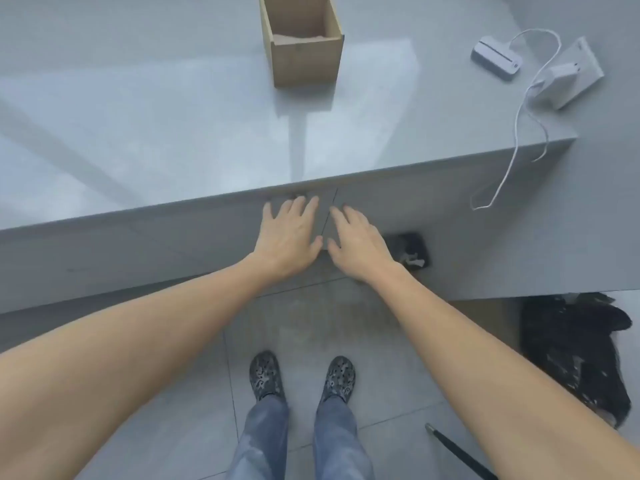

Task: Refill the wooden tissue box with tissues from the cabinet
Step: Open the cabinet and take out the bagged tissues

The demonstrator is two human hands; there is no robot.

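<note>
A wooden tissue box [304, 60] stands open-topped on the grey counter [156, 133], far middle, with a pale layer low inside it. Below the counter's front edge are two grey cabinet doors [194, 244], shut, meeting at a vertical seam [329, 216]. My left hand [289, 237] lies flat on the left door beside the seam, fingers spread and pointing up. My right hand [356, 240] lies flat on the right door just across the seam. Neither hand holds anything. No tissues from the cabinet are visible.
At the counter's right end lie a small white device [497, 58], a white plug at a wall socket [564, 76] and a white cable [512, 161] hanging over the edge. A black bag [571, 355] and a dark rod [460, 455] are on the floor, right. My feet [301, 377] stand close to the cabinet.
</note>
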